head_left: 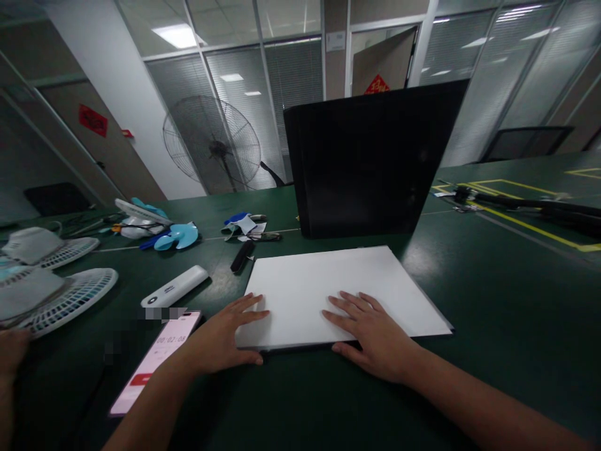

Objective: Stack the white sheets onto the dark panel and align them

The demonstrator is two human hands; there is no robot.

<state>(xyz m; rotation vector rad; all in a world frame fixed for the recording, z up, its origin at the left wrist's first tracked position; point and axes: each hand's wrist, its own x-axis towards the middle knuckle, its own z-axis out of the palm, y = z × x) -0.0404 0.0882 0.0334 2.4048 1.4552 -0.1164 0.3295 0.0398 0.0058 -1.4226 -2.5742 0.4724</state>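
A flat white board with a thin dark edge lies on the dark green table. My left hand rests at its left front corner, fingers spread over the white surface and thumb at the front edge. On the right part of the board lies my right hand, palm down with its fingers apart and the thumb near the front edge. Neither hand is wrapped round anything. Beside my left forearm is a phone showing a running timer.
A large black panel stands behind the board. To the left are a white handheld device, a small black object, fan grilles and blue fan blades. Another person's hand is at the left edge. Black poles lie at right.
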